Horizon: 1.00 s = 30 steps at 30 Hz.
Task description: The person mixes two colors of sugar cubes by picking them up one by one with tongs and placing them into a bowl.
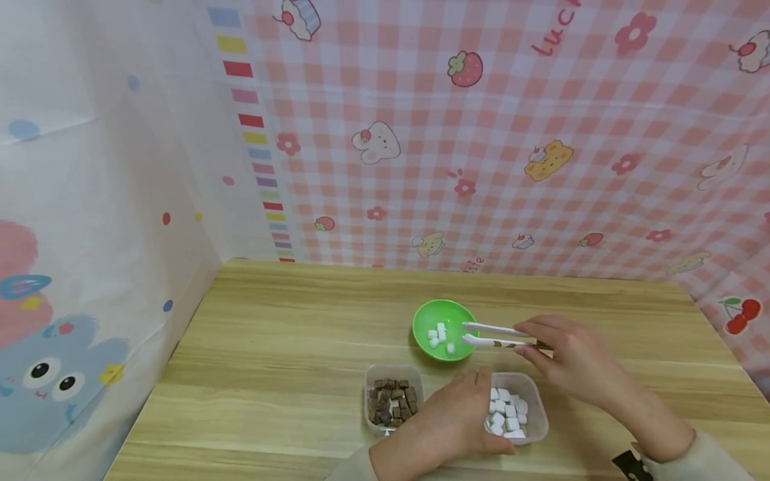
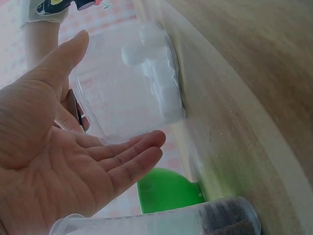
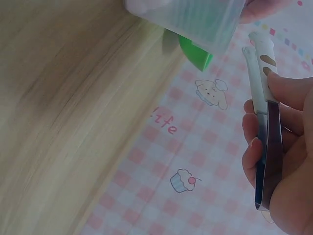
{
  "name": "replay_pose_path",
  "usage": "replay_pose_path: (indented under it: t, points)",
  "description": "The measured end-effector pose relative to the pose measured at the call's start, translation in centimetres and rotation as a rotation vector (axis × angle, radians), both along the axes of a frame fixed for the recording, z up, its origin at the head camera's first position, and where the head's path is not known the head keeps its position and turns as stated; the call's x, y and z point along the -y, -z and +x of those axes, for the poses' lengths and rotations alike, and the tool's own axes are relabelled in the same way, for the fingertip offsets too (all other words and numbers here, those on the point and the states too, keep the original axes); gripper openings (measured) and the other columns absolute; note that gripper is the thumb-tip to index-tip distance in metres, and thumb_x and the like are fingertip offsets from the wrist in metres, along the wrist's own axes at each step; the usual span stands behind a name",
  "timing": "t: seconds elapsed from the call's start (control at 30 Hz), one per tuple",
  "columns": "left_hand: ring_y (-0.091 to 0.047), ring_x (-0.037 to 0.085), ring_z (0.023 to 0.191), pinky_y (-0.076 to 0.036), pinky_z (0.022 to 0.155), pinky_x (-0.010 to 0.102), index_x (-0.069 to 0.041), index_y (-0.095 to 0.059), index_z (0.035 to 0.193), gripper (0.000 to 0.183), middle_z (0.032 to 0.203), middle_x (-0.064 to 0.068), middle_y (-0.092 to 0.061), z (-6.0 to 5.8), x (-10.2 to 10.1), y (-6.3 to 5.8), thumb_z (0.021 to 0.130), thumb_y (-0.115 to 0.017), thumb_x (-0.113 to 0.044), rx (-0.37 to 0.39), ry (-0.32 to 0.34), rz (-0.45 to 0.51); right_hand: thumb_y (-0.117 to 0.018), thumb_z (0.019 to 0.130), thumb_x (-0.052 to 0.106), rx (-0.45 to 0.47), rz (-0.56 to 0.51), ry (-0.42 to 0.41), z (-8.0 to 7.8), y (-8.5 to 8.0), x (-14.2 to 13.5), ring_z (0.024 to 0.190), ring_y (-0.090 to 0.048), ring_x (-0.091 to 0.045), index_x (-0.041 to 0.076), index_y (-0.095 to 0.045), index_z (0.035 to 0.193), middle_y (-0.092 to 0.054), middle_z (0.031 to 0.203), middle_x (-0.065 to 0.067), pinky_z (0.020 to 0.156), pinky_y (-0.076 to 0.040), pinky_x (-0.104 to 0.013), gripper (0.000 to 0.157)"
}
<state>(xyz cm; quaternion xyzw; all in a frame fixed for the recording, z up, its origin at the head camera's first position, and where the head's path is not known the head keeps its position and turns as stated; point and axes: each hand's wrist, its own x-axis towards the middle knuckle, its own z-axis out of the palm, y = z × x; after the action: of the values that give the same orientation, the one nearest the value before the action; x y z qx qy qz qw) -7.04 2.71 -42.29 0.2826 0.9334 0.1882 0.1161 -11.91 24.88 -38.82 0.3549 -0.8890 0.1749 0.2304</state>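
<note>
My left hand (image 1: 448, 421) holds a clear plastic container (image 2: 105, 105) of white cubes (image 1: 510, 409), thumb on one side and fingers along the other. My right hand (image 1: 580, 361) grips a pair of tongs (image 3: 266, 117) with white, brown-spotted tips and metal arms. In the head view, those tips are slightly apart over the right rim of a green bowl (image 1: 451, 312), with nothing between them. Several white cubes (image 1: 441, 333) lie in the bowl. Left of my left hand stands a second clear container (image 1: 394, 369) with brown cubes (image 1: 391, 397), partly covered by that hand.
Everything stands on a wood-grain table (image 1: 271, 341). Behind it hangs a pink checked cloth (image 1: 415, 194) with cartoon prints, and a white printed cloth (image 1: 108, 200) hangs at the left. The green bowl sits behind the two containers, which stand side by side.
</note>
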Motion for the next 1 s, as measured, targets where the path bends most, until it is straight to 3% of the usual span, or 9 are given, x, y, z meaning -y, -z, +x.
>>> replay_pose_path:
  t: [0.1,0.2,0.4,0.63,0.87,1.0]
  points:
    - [-0.059,0.013,0.126,-0.047,0.108,0.023,-0.001,-0.045,0.153,0.108,0.14,0.004,-0.061,0.0,0.0,0.0,0.076,-0.087,-0.064,-0.006,-0.002,0.001,-0.091,0.071,0.006,0.015,-0.003,0.006,0.1,0.0,-0.1,0.073,-0.071,-0.007,0.005,-0.08,0.108,-0.077,0.1,-0.005,0.058,-0.059,-0.027,0.038]
    - [-0.06,0.012,0.122,-0.048,0.106,0.023,-0.002,-0.046,0.151,0.106,0.135,0.002,-0.062,0.1,0.0,0.0,0.075,-0.087,-0.064,-0.011,-0.001,0.008,-0.09,0.074,0.008,0.013,-0.011,0.002,0.3,-0.4,-0.5,0.074,-0.072,-0.009,0.006,-0.079,0.109,-0.077,0.102,-0.004,0.061,-0.059,-0.027,0.037]
    - [-0.061,0.01,0.111,-0.052,0.101,0.023,-0.003,-0.049,0.145,0.102,0.124,0.001,-0.064,0.1,0.1,0.0,0.074,-0.089,-0.063,-0.012,0.0,0.022,-0.084,0.09,0.028,-0.001,-0.014,-0.01,0.9,-1.4,-1.7,0.073,-0.07,-0.007,0.008,-0.079,0.11,-0.077,0.103,-0.001,0.061,-0.056,-0.023,0.029]
    - [-0.062,0.011,0.108,-0.053,0.098,0.022,-0.003,-0.049,0.144,0.102,0.12,0.002,-0.064,0.1,0.0,0.1,0.072,-0.09,-0.063,-0.026,-0.009,0.022,-0.065,0.101,0.054,-0.015,0.005,-0.004,2.0,-2.3,-3.0,0.071,-0.069,-0.007,0.011,-0.08,0.108,-0.077,0.101,0.0,0.058,-0.054,-0.018,0.047]
    - [-0.061,0.01,0.108,-0.052,0.1,0.022,-0.002,-0.049,0.146,0.104,0.12,0.002,-0.063,0.2,0.0,0.0,0.072,-0.09,-0.062,-0.022,-0.01,0.028,-0.06,0.101,0.059,-0.037,0.052,-0.002,3.1,-3.3,-3.9,0.072,-0.07,-0.007,0.012,-0.081,0.104,-0.076,0.101,0.001,0.059,-0.055,-0.021,0.051]
    - [-0.06,0.009,0.107,-0.051,0.101,0.022,-0.002,-0.049,0.145,0.102,0.119,0.001,-0.063,0.1,0.1,-0.1,0.073,-0.089,-0.063,-0.014,-0.007,0.026,-0.046,0.104,0.064,-0.051,0.106,-0.005,3.5,-3.9,-4.1,0.076,-0.072,-0.012,0.014,-0.081,0.101,-0.076,0.099,0.004,0.06,-0.057,-0.025,0.062]
